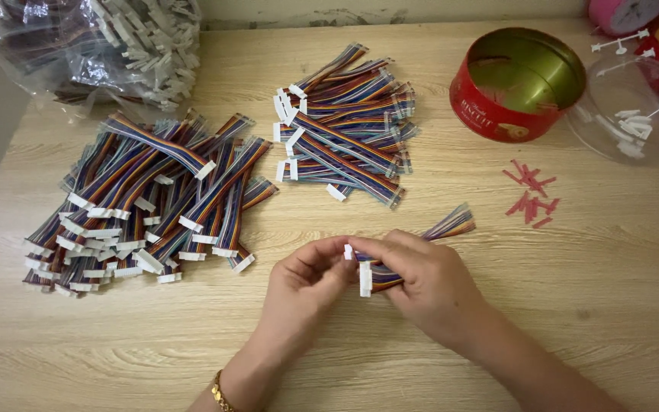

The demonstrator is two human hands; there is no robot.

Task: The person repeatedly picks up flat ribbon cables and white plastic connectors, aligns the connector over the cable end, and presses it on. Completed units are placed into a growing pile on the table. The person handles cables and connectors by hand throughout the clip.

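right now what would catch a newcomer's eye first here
Two heaps of rainbow ribbon cables with white connectors: a big pile at left, a smaller pile at top centre. In front, the left hand and right hand together hold one cable, with a red round tin at upper right.

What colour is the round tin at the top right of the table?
Red outside, gold-green metal inside; the round tin shows clearly in the head view.

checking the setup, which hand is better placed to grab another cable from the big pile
Left. The left hand is nearer the big pile at the table's left; the right hand grips the cable and sits farther away.
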